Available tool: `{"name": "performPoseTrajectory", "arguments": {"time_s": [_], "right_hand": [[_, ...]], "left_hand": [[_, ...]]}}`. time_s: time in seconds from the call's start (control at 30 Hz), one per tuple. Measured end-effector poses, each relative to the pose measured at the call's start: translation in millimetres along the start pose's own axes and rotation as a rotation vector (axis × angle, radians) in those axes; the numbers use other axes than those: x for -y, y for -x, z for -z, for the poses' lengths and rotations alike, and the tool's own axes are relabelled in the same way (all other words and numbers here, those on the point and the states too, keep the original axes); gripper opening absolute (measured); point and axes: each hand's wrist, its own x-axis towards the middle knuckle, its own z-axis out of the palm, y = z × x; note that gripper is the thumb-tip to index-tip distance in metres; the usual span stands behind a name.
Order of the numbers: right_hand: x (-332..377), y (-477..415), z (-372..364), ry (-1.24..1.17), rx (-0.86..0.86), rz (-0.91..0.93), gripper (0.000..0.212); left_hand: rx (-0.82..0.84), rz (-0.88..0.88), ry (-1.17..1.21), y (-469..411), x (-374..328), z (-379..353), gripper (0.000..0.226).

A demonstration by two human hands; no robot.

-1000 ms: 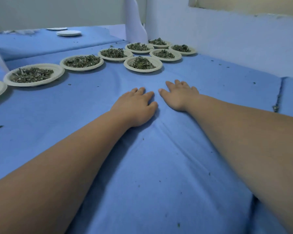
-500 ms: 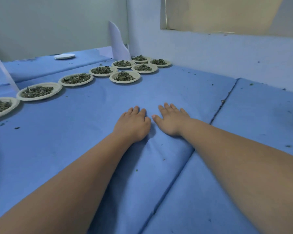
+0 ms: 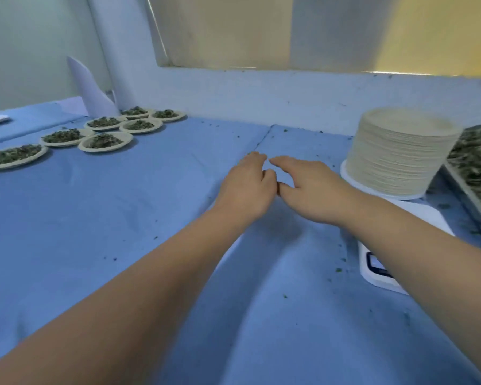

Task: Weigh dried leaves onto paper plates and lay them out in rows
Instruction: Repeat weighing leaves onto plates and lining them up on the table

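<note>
- Nearest to me, right of the fingers and a little behind them, a white scale (image 3: 383, 276) lay under the right forearm. Its display was mostly covered, and I could read nothing on it.
- The left hand (image 3: 246, 187) and right hand (image 3: 308, 190) lay side by side on the blue-covered desk (image 3: 122, 232), thumbs touching. The left fingers (image 3: 254, 159) were loosely bent and the right fingers (image 3: 285, 163) stretched forward. Neither hand held anything.
- A second before, both palms had pressed flat on the cloth with the filled plates straight ahead. Since then they had slid rightward to the seam (image 3: 261, 140), and the scale, stack and tray had come into sight. I took it that the smoothing was over and another weighing was about to start.
- Just right of the fingers stood a stack of empty paper plates (image 3: 400, 159), seemingly on the scale's far end.
- Further right was a tray of dried leaves (image 3: 475, 168), blurred and cut off by the edge.
- Well left of the fingers and beyond them, filled plates (image 3: 104, 141) sat in two rows. The nearest were cut off, so I could not count them.
</note>
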Motion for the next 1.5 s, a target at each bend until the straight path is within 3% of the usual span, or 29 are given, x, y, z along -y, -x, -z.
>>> {"name": "performPoseTrajectory", "arguments": {"time_s": [0.2, 0.33, 0.53, 0.73, 1.17, 1.5], "right_hand": [[-92.4, 100.0, 46.8, 0.015, -0.279, -0.155, 0.054], [-151.1, 140.7, 74.8, 0.054, -0.317, -0.349, 0.056], [-222.5, 164.0, 84.3, 0.128, -0.334, -0.528, 0.055], [-241.9, 153.7, 82.0, 0.187, 0.06, -0.702, 0.071], [-242.8, 154.6, 79.5, 0.218, 0.039, -0.696, 0.067], [-244.0, 154.7, 79.3, 0.219, 0.028, -0.688, 0.068]], "left_hand": [[0.034, -0.317, -0.001, -0.8, -87.4, -63.6, 0.046], [-0.023, -0.547, -0.065, -12.8, -136.8, -88.6, 0.042], [0.063, -0.608, -0.347, -48.8, -181.2, -119.8, 0.043], [0.08, -0.562, -0.439, -73.5, -191.2, -134.6, 0.05], [0.056, -0.684, -0.667, -88.7, -196.0, -132.9, 0.038], [0.054, -0.699, -0.568, -93.1, -196.6, -122.1, 0.023]]}}
